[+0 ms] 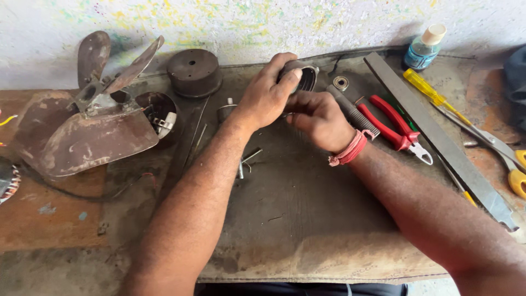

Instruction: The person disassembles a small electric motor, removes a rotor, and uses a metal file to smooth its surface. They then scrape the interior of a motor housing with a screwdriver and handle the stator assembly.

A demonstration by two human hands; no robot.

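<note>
The table [66, 230] carries a brown fan blade assembly [82, 126] at left; a long flat file [438, 137] lies at right, beside red pliers [392, 123]; mid-table, the left hand [266, 96] grasps a round metal housing [304, 77] from above; the right hand [318, 118] is clenched just beneath it, touching.

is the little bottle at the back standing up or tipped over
Tipped. The small blue bottle leans against the wall, its beige cap pointing up and to the right, beyond the yellow-handled screwdriver.
</note>
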